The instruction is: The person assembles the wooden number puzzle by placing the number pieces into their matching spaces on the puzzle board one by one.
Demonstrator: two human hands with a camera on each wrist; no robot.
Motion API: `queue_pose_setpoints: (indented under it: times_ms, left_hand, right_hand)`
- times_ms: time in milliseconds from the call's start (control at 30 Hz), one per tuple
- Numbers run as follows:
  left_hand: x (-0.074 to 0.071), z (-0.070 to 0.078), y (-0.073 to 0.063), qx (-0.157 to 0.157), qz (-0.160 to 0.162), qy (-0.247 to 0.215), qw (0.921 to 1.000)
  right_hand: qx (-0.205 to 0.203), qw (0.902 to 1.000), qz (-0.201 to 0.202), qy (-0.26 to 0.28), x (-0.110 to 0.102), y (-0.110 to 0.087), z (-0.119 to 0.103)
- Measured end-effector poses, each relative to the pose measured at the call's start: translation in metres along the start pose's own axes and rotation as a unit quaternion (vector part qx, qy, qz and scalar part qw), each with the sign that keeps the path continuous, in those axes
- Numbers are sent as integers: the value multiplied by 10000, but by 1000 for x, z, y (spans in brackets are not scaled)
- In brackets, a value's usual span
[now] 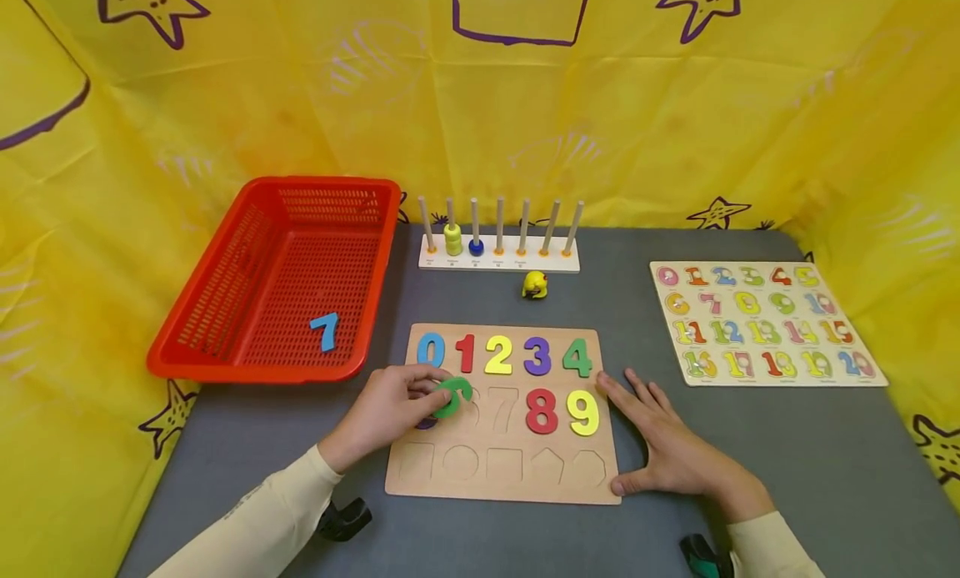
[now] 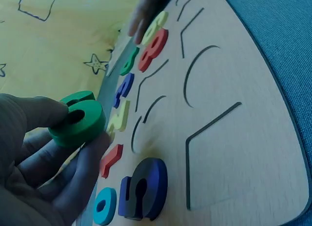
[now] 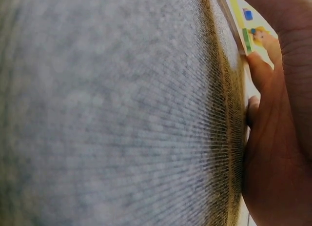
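Note:
Between thumb and fingers my left hand pinches a green number 6, raised over the wooden number board. In the head view the piece overlaps the outlined 6 slot, beside the 7 slot. A dark purple 5 sits on the board below this hand, mostly hidden in the head view. My right hand is spread at the board's right edge, thumb and fingertips touching it. Numbers 0 to 4 fill the top row; a red 8 and yellow 9 lie in the second row.
A red basket at the left holds a blue 7. Behind the board stand a peg counter with a few beads and a small yellow toy. A second number board lies at the right.

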State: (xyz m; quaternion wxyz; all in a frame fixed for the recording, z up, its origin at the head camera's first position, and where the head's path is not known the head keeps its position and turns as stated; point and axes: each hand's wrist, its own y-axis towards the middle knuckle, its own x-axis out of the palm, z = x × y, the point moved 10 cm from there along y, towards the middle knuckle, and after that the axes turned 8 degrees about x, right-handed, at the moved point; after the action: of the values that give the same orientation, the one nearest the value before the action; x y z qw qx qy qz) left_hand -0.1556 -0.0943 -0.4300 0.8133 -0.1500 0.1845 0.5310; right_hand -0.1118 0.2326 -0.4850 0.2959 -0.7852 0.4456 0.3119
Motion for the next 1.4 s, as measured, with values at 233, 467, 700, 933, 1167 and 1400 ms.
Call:
queue_pose_setpoints:
  times_ms: [233, 467, 700, 933, 1167, 1400]
  left_hand:
    - [5, 6, 8, 523, 242, 991, 9934]
    - [15, 4, 9, 574, 183, 1602, 9852]
    - [20, 13, 8, 841, 354, 2493, 9641]
    - [28, 22, 9, 1164, 100, 3201, 9401]
    - [49, 20, 6, 2233, -1578, 3140, 9092]
    - [51, 10, 4, 2558, -2278, 2864, 8948]
  right_hand:
    - [15, 10000, -20, -57, 0, 0, 0]
    - [-36, 10000, 3, -56, -1, 0, -2]
    - [25, 10000, -29, -76, 1, -2, 0]
    - [-25, 10000, 17, -61, 1, -3, -1]
    - [-15, 10000, 17, -62, 1, -3, -1]
    - [-55, 10000, 20, -70, -1, -2, -2]
